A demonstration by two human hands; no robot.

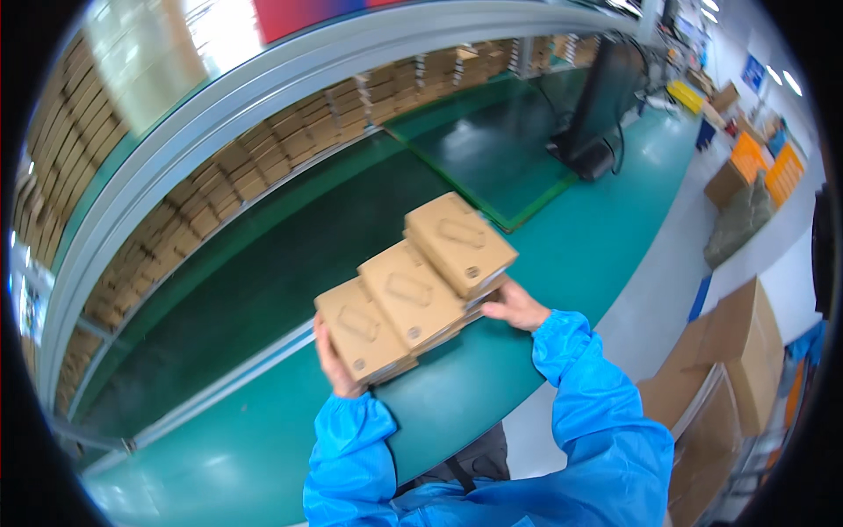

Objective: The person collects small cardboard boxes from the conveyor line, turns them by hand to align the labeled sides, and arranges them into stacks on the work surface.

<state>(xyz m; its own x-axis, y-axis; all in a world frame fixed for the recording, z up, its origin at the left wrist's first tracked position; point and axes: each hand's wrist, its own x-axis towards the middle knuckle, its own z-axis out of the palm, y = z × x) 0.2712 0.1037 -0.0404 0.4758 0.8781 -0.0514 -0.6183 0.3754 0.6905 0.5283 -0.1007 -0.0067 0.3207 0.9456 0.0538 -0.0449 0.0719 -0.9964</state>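
Observation:
Three short stacks of small brown cardboard boxes [409, 295] stand side by side at the middle of the green work surface, squeezed between my two hands. Each top box has a line drawing and a small dark round mark. The right-hand stack sits a little higher and farther off than the others. My left hand [334, 362] grips the outer side of the left stack, most of its fingers hidden behind it. Against the near right side of the right stack, my right hand [518, 306] presses with its thumb showing; its other fingers are partly hidden under the boxes.
A dark conveyor belt [263, 255] runs beyond the boxes, with a green-framed panel [500, 149] to its right. A black monitor [601, 110] stands on the table's far right. Many cartons [255, 158] line the back under a metal rail. Large open cartons [729, 369] stand at my right.

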